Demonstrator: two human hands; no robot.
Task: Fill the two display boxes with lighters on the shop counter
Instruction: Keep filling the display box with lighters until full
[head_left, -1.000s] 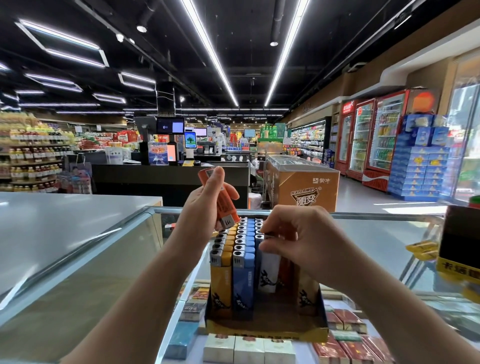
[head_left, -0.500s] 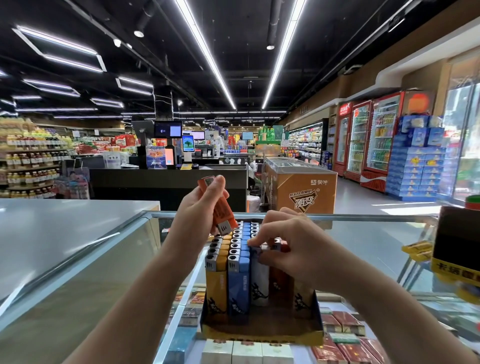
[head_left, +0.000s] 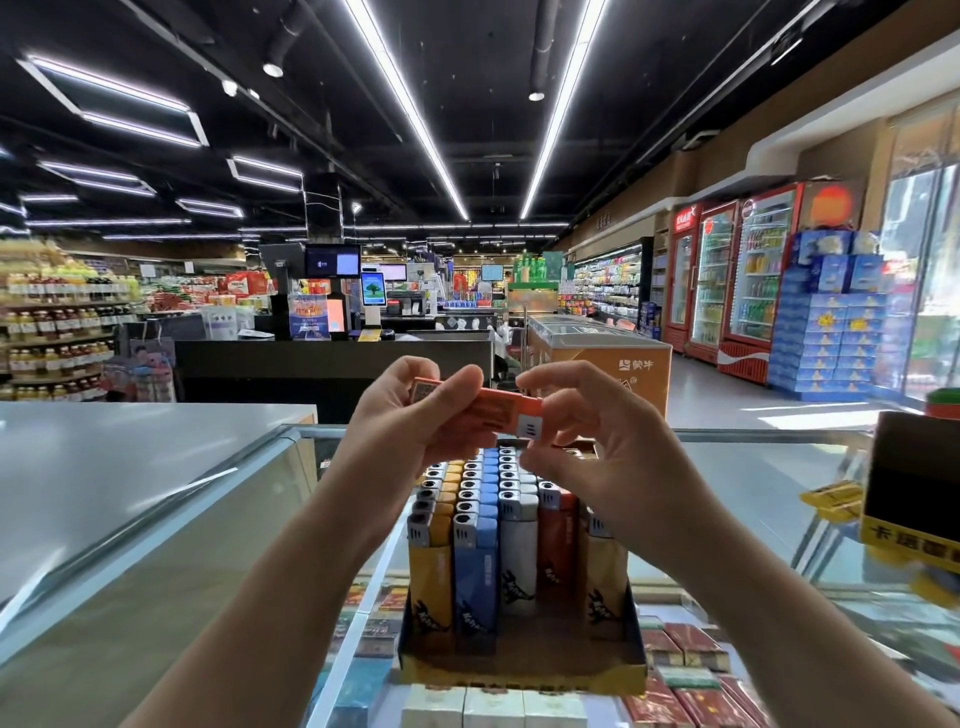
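Note:
A brown display box (head_left: 524, 667) stands on the glass counter, holding rows of upright lighters (head_left: 475, 525) in yellow, blue, white and red-orange. Above it my left hand (head_left: 410, 421) grips a small bunch of orange lighters (head_left: 493, 413) lying sideways, metal caps pointing right. My right hand (head_left: 597, 447) is at the cap end, thumb and fingers curled round the outermost orange lighter. A second box, black and yellow (head_left: 909, 499), shows at the right edge; its inside is hidden.
The glass counter (head_left: 753, 488) has cigarette packs (head_left: 691, 670) under its top. A grey steel counter (head_left: 119, 467) lies to the left. Beyond are a black checkout desk (head_left: 332, 364), an orange chest freezer (head_left: 597, 358), drink fridges and blue stacked cartons.
My right hand left the lighters in the box and rose to the orange bunch. My left hand tipped the bunch from upright to sideways, towards the right hand.

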